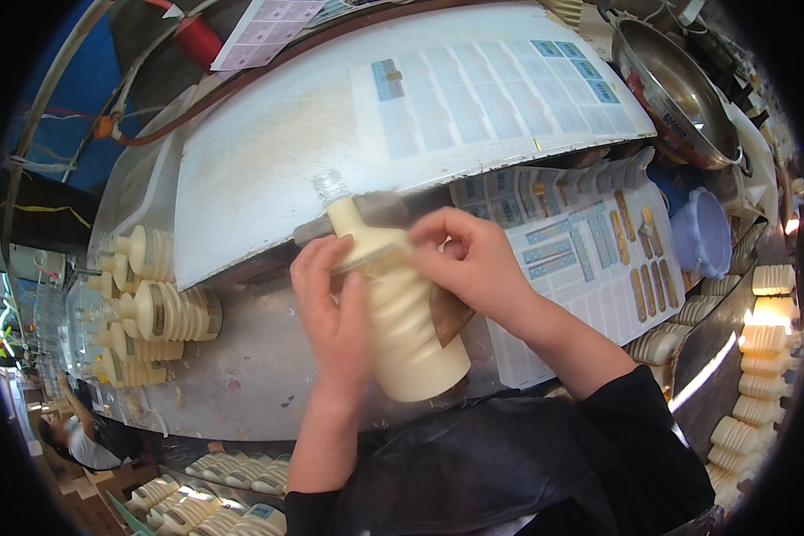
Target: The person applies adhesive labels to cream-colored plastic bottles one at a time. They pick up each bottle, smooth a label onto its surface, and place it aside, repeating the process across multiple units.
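Head view.

Bottle [402, 313]: one in hand, cream, ribbed, capless, clear threaded neck. Long axis runs from the neck at upper left to the base at lower right, base toward the person's body. It sits between both hands, over the desk [241, 375].

Left hand [330, 304]: grip closed around the bottle's left side, fingers wrapped over its shoulder.

Right hand [473, 263]: grip pinched at the bottle's shoulder, fingertips pressing a narrow gold label strip there. A brown label shows on the body just below this hand. Both hands touch the bottle; the right works the upper part, the left steadies the side.

Label sheets [590, 259]: several overlapping sheets just right of the right hand, some with blue labels and gold strips; exact count unclear. One large, mostly emptied sheet [473, 98] lies on a white board beyond the bottle.

Finished bottles [147, 304]: a cluster lying at far left, roughly five, well apart from the hands. More stacked at far right [764, 357] and in rows at the bottom left.

Metal bowl [679, 89]: one, upper right. Blue tub [701, 232]: one, beside the sheets.
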Demonstrator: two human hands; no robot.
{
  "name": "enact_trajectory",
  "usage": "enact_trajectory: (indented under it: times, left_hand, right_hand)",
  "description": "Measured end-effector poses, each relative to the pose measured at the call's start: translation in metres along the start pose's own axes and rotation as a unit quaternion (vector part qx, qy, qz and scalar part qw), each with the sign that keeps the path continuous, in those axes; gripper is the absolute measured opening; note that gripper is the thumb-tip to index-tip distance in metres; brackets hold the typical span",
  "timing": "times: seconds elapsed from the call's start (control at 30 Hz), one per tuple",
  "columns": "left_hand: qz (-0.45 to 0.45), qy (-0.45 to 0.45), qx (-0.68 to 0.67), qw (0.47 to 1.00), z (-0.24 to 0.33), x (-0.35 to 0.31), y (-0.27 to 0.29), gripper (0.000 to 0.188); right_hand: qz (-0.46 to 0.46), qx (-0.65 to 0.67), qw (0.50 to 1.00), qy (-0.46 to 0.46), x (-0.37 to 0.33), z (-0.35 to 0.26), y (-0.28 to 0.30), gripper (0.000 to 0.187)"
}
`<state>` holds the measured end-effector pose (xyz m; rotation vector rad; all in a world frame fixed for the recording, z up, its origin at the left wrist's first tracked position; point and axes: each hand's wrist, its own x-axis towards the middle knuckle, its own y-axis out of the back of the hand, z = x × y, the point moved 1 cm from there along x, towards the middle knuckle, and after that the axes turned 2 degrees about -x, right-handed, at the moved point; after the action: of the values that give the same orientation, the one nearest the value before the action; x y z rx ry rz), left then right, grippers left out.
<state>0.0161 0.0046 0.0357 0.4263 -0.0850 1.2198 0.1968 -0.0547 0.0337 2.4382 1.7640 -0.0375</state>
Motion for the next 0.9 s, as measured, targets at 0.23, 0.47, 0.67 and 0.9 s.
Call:
enact_trajectory:
  times: [0.23, 0.47, 0.67, 0.9]
  left_hand:
    - [-0.018, -0.015, -0.007, 1.000, -0.004, -0.005, 0.003, 0.044]
    - [-0.020, -0.035, 0.017, 0.999, -0.005, -0.007, 0.004, 0.047]
    - [-0.047, -0.015, 0.015, 0.999, 0.001, -0.007, 0.006, 0.048]
    - [-0.019, -0.047, 0.030, 0.998, -0.004, -0.006, 0.004, 0.047]
  right_hand:
    - [0.051, -0.127, 0.982, 0.130, 0.000, -0.025, -0.006, 0.008]
    - [0.063, -0.160, 0.970, 0.174, -0.002, -0.024, -0.008, 0.007]
    - [0.052, -0.180, 0.968, 0.169, -0.002, -0.026, -0.007, 0.008]
    - [0.036, -0.129, 0.985, 0.107, -0.001, -0.026, -0.007, 0.013]
